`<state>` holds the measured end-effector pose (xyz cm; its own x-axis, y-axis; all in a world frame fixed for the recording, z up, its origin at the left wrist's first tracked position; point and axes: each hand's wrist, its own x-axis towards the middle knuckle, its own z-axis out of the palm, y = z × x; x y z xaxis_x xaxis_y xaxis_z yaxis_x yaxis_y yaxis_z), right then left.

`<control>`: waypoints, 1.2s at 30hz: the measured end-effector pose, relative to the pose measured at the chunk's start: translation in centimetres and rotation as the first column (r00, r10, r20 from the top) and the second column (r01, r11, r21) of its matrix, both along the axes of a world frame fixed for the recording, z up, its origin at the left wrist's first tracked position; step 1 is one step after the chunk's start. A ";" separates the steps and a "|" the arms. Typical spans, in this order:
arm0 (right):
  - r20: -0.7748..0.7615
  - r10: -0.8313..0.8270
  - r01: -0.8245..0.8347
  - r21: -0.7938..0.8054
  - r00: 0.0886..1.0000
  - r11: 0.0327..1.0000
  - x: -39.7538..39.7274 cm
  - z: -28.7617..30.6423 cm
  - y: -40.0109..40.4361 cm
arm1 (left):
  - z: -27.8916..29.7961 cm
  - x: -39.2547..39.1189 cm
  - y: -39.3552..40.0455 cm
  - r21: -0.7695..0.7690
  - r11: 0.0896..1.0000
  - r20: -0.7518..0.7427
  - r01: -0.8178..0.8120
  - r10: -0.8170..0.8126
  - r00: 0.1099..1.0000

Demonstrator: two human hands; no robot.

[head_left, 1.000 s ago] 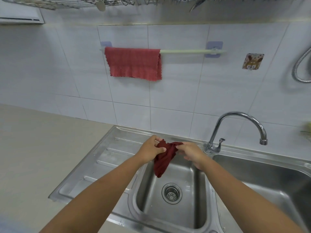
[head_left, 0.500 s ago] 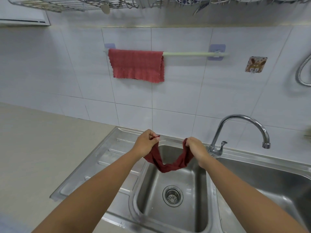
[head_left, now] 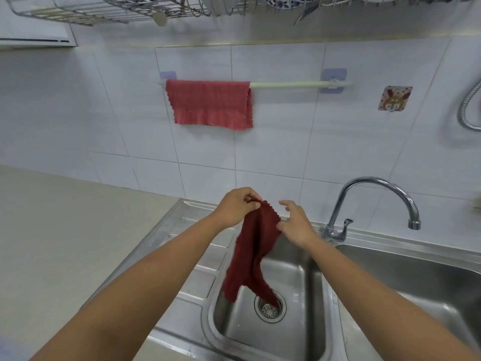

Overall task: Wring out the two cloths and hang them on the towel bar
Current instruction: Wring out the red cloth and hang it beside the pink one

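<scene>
A dark red cloth (head_left: 253, 252) hangs down over the small sink basin (head_left: 307, 332), its lower end near the drain. My left hand (head_left: 235, 207) pinches its top corner. My right hand (head_left: 295, 222) touches the cloth's upper right edge with thumb and fingers, the other fingers spread. A lighter red cloth (head_left: 210, 104) is draped over the left half of the pale towel bar (head_left: 294, 85) on the tiled wall; the bar's right half is bare.
A curved chrome tap (head_left: 374, 183) stands right of my hands, with a larger basin (head_left: 429, 277) beyond it. A wire dish rack (head_left: 117, 9) hangs overhead. A beige counter (head_left: 59, 243) lies to the left. A shower hose (head_left: 466, 110) hangs at far right.
The cloth was bunched, then stretched sagging between both hands; now it hangs long from my left hand, and my right hand has shifted to its upper edge.
</scene>
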<state>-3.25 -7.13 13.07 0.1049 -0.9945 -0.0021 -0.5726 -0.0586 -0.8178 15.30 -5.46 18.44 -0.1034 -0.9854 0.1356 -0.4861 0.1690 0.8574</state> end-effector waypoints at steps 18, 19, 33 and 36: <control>-0.139 0.080 -0.068 0.092 0.987 0.993 -0.4 -0.9 -0.6 | 1.7 1.5 -2.2 -0.058 0.937 0.048 -0.345 0.348 0.936; -0.114 0.005 0.001 0.053 0.993 0.999 -0.4 -0.8 -0.8 | 1.6 1.9 -2.2 -0.027 0.941 0.095 -0.339 0.340 0.936; -0.008 -0.066 0.064 -0.118 0.998 0.991 3.6 4.9 -2.4 | -0.2 8.0 0.9 0.154 0.970 0.456 -0.189 0.100 0.884; -0.104 0.141 -0.141 0.011 0.984 0.990 4.5 7.1 -1.4 | -0.5 10.0 0.7 -0.045 0.940 0.588 -0.339 0.299 0.752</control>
<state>1.22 -8.54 20.21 0.2431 -0.9697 -0.0239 -0.6409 -0.1421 -0.7543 25.31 -4.73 17.90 0.1796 -0.9794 0.0929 -0.9078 -0.1286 0.3992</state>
